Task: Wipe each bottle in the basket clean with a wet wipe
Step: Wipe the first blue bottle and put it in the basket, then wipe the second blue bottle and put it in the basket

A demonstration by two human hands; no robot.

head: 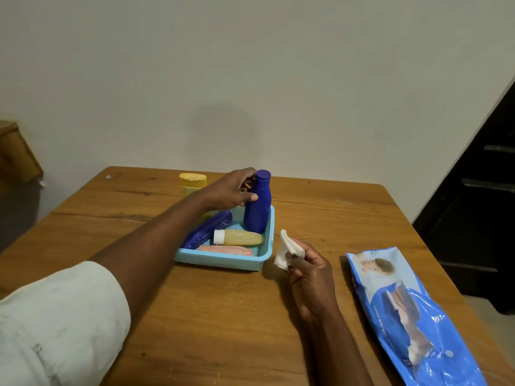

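A light blue basket [223, 261] sits mid-table. A tall dark blue bottle [257, 207] stands upright in its far right corner, and my left hand [232, 190] grips its neck just below the cap. Lying in the basket are another blue bottle [210, 228], a yellow bottle with a white cap [239, 237] and a pink bottle [225, 250]. My right hand [309, 267] pinches a folded white wet wipe [287, 250] just right of the basket.
A yellow container [192, 183] stands on the wooden table [209, 316] behind the basket, partly hidden by my left arm. A blue wet wipe pack [412, 316] lies at the right. A dark cabinet [479, 218] stands beyond the table's right edge.
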